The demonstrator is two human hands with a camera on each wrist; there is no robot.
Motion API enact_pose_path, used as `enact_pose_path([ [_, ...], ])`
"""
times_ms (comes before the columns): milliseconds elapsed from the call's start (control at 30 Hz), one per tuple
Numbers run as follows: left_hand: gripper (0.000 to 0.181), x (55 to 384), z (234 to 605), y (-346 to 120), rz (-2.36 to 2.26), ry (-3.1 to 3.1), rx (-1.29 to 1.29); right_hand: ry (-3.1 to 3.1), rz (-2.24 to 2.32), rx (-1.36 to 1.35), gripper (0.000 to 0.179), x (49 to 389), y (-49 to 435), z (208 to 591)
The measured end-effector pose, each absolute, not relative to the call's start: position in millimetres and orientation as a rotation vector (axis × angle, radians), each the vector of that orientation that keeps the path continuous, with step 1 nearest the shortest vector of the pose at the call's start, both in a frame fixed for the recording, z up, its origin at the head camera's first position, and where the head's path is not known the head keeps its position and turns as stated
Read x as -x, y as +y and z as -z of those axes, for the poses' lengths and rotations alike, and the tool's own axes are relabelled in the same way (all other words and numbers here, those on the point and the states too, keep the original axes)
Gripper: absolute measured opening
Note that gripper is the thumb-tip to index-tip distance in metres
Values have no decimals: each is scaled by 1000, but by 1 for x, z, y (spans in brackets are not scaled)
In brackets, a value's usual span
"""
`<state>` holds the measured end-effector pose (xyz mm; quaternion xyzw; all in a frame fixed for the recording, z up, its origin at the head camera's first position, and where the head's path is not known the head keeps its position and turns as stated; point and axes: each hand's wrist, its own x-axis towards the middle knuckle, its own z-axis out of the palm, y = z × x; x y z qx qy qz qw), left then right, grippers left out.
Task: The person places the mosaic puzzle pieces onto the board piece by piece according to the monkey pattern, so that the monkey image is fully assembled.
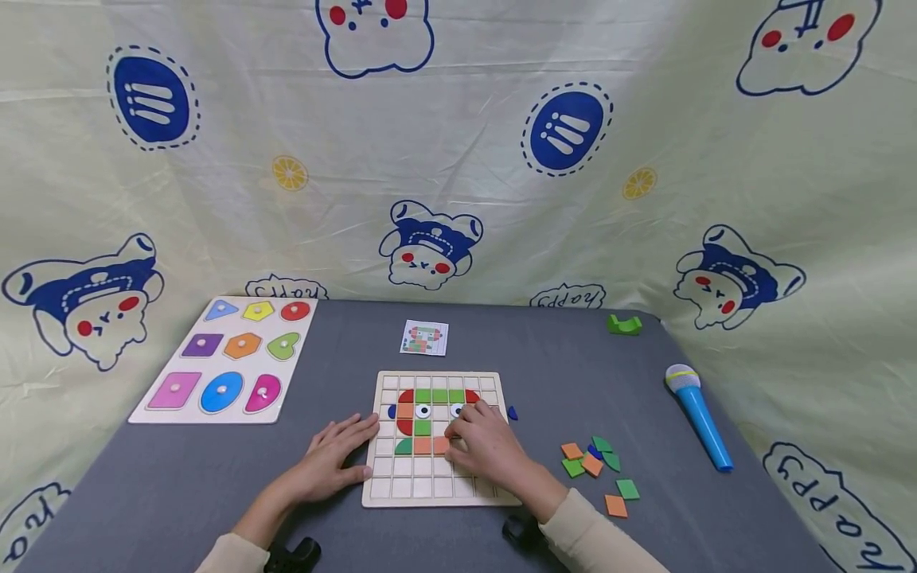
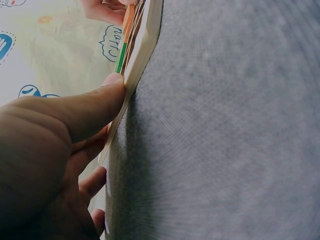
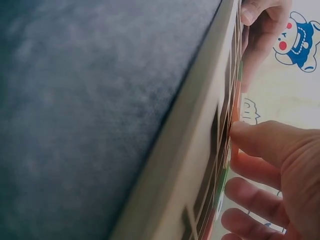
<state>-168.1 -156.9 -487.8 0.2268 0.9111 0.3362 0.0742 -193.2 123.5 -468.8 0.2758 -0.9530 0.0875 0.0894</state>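
Note:
A white wooden grid board [image 1: 476, 492] lies flat in the middle of the table, partly filled with coloured tiles. Along its left edge my left hand [image 1: 333, 454] rests with fingers extended; in the left wrist view the thumb [image 2: 95, 107] presses on the rim. My right hand [image 1: 487, 447] is over the board's right half, hiding part of the pattern. Its thumb and index finger pinch an orange square tile [image 3: 235, 142] low at the grid surface. Green tiles [image 1: 440, 395], red quarter-rounds and two eye tiles [image 1: 423, 411] sit in the upper rows.
Loose orange, green and blue tiles [image 1: 591, 463] lie right of the board. Behind it is a small pattern card [image 1: 424, 338]. A shape puzzle board [image 1: 172, 356] stands at the left; a blue toy microphone [image 1: 704, 420] and green arch piece [image 1: 624, 325] lie at the right.

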Motion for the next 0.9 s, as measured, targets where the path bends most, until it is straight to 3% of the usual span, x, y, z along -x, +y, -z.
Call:
enact_pose_path([
  [900,66,168,486,-154,-1008,2730,-633,-2802,-335,-777,17,190,142,464],
])
